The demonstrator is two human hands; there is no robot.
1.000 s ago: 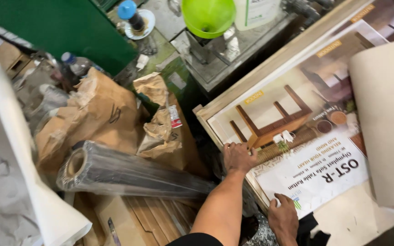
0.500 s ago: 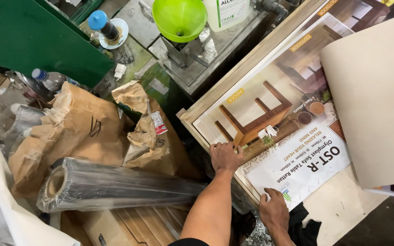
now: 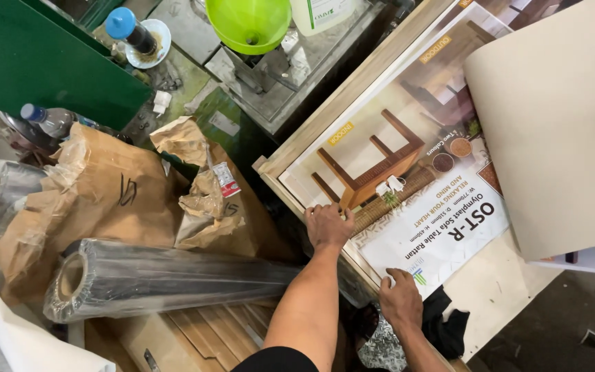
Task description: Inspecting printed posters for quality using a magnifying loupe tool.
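Note:
A large printed poster showing a wooden table lies on a pale wooden board. My left hand grips the poster's near edge, with its fingers curled over the picture of the table. Lower down, my right hand holds the poster's white corner against the board. A big beige sheet curls over the poster's far right part.
A roll of clear plastic film lies left of my arm, with crumpled brown paper bags behind it. A green funnel, a blue-capped bottle and a green panel stand at the top. Dark cloth hangs below the board.
Both hands stay on the poster's near edge. The view has drifted, so the poster and beige sheet now sit more fully in view and the roll lies further left.

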